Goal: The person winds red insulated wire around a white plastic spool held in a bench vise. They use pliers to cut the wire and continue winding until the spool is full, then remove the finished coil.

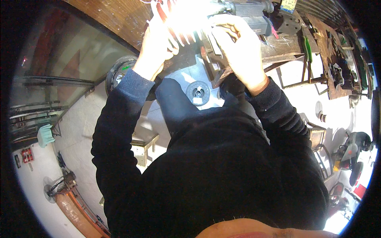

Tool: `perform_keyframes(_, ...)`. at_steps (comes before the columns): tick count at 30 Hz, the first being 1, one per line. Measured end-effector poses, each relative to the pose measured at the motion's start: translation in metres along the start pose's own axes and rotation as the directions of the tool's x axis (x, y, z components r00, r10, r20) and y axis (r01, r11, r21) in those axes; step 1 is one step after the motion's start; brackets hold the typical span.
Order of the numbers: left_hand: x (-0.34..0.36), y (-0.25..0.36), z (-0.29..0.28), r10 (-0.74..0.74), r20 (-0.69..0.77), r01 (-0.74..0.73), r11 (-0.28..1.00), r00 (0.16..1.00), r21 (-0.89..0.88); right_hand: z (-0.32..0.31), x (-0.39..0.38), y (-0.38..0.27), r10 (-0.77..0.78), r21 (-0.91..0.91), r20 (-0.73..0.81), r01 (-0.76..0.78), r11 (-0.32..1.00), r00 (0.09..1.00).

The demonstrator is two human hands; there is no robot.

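Dark long-sleeved top (238,170) is found nearest the camera, most of the lower view filled by it. Upper centre: red winding (168,20), partly bleached out by strong glare. Left hand (155,49) is set against it, fingers curled beneath; how firmly that grip is closed cannot be told. Right hand (241,49) is held just right of the winding, fingers bent; a narrow pale strip (216,44) is seen by their tips, but whether it is pinched cannot be told.

Surroundings: space right of the right hand is taken up by a grey machine (254,24), carried on a worn wooden bench (278,47). Floor between the legs is occupied by a dark spool (197,89). Wooden stool (149,143) is partly hidden behind the left arm. Glass pane (75,51) is noted at left, a mint-green object (45,136) below it.

Labels: print on a yellow-and-blue packet (288,5), beyond the machine, is too small to be made out. Red-and-white item (27,155) is seen at the left wall; its markings cannot be read.
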State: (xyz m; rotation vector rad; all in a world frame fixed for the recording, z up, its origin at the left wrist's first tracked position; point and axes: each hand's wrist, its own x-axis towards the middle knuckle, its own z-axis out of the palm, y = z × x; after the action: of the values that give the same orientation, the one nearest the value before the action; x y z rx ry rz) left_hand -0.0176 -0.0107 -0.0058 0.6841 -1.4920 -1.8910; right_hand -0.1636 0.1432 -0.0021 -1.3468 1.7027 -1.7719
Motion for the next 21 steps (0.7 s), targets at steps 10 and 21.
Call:
perform_keyframes(10, 0.004, -0.013, -0.022, 0.033, 0.171, -0.010, 0.991, 0.985, -0.135, -0.009, 0.011, 0.011, -0.282, -0.268, 0.051, 0.285, 0.920, 0.958)
perform_keyframes(21, -0.005, 0.004, -0.006, -0.025, 0.120, 0.020, 0.999, 0.992, 0.041, -0.017, 0.010, 0.007, -0.213, -0.368, 0.043, 0.213, 0.905, 0.976)
